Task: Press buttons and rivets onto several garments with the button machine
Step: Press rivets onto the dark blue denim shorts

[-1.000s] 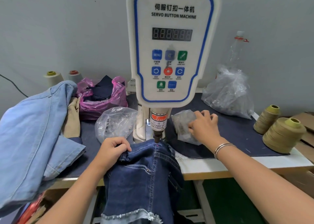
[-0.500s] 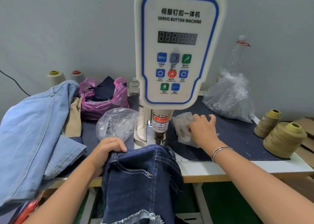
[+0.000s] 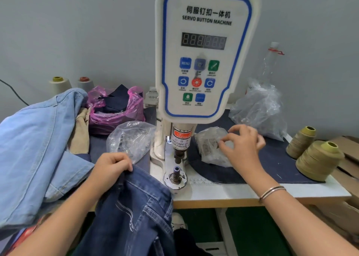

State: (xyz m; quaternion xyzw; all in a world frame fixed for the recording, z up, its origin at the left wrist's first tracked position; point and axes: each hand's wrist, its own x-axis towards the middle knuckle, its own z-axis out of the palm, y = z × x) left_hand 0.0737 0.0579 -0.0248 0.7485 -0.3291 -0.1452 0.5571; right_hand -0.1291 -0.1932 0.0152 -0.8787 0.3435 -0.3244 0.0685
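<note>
Hands were split between garment and hardware. At the left, the left hand [image 3: 110, 166] was curled tight on the waistband of the dark jeans [image 3: 134, 213], which hung off the worktop [image 3: 223, 193] edge just left of the button machine [image 3: 204, 51]; that hold probably kept the band ready to slide over the lower die [image 3: 176, 175], which stood bare under the punch [image 3: 179, 154]. Beside it lay a clear bag [image 3: 130, 139] of fittings. Right of the machine, the right hand [image 3: 242, 145] hovered over a small bag of rivets [image 3: 209, 145], fingers loosely bent and fingertips at the plastic, likely picking out a piece; whether it pinched one I could not tell.
</note>
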